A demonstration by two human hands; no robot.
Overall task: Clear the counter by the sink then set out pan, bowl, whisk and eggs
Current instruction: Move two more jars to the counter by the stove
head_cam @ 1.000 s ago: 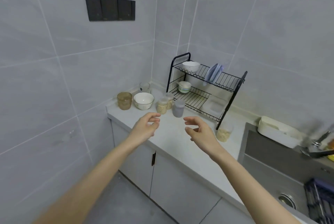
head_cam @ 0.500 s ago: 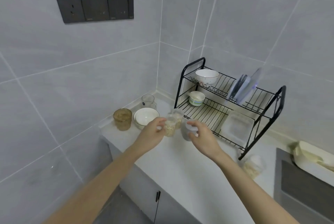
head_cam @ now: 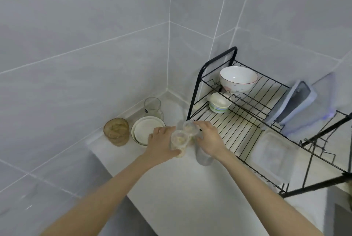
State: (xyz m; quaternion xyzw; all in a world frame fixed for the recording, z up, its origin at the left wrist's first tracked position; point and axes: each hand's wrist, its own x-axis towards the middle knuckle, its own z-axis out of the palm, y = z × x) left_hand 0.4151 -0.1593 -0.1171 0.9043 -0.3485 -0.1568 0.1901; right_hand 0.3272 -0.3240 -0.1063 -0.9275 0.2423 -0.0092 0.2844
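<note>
Left rear corner of the worktop (head_cam: 181, 197), beside the black wire dish rack (head_cam: 314, 186).

- Left hand (head_cam: 161, 144): fingers and thumb wrapped round a clear plastic jar of beige grains (head_cam: 179, 143). A second ago this hand hung in the air short of the jars; half a second ago it was only just touching.
- Right hand (head_cam: 209, 140): lies over the top of the grey tumbler (head_cam: 203, 157), fingertips up at the lid of a second clear jar (head_cam: 189, 128) just behind. Grip blurred, cannot tell. Half a second ago it was on the tumbler's top, with the lid showing.
- Jars and tumbler touch in a tight cluster at the rack's near-left foot.
- Stack of white bowls (head_cam: 144, 130), amber glass jar (head_cam: 116, 131) and clear glass cup (head_cam: 152, 107) are unmoved along the wall edge.
- White bowl with a red rim (head_cam: 238, 78) sits on the rack's upper tier, as before.
</note>
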